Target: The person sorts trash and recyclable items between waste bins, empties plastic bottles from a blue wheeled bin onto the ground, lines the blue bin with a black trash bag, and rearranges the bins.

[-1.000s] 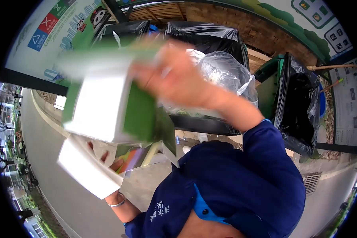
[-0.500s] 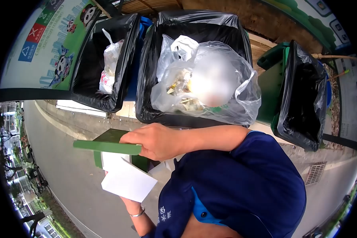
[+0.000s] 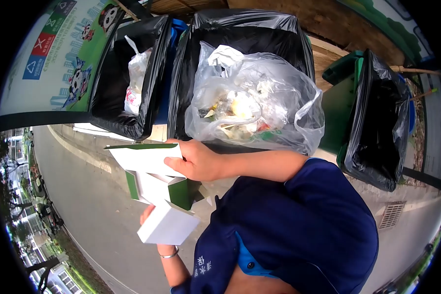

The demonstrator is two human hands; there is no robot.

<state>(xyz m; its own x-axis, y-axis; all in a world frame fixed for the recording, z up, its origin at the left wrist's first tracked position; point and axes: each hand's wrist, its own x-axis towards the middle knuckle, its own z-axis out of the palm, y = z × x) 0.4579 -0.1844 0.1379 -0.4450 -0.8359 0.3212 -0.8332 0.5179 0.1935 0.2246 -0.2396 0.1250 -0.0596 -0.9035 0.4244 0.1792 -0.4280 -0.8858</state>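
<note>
My right hand (image 3: 197,159) pinches the raised lid of a green cardboard box (image 3: 180,194), its thumb on the white inner face. White inside walls of the box show below the lid. A white box-shaped piece (image 3: 169,224) sticks out at the lower side; whether it is part of the box or separate, I cannot tell. My left hand (image 3: 146,214), below a silver bracelet, curls its fingers around the lower side of the box, mostly hidden behind the white piece.
A large black-lined bin (image 3: 179,112) ahead holds a clear plastic bag of waste (image 3: 279,103). Another lined bin (image 3: 110,73) at left contains a tied bag (image 3: 138,68). A third lined bin (image 3: 377,122) stands at right. A drain grate (image 3: 392,214) lies in the ground.
The lid has been tilted up, so its white inner face and the box's inside now show. My right thumb now lies on that face. The white piece has turned and shifted slightly.
</note>
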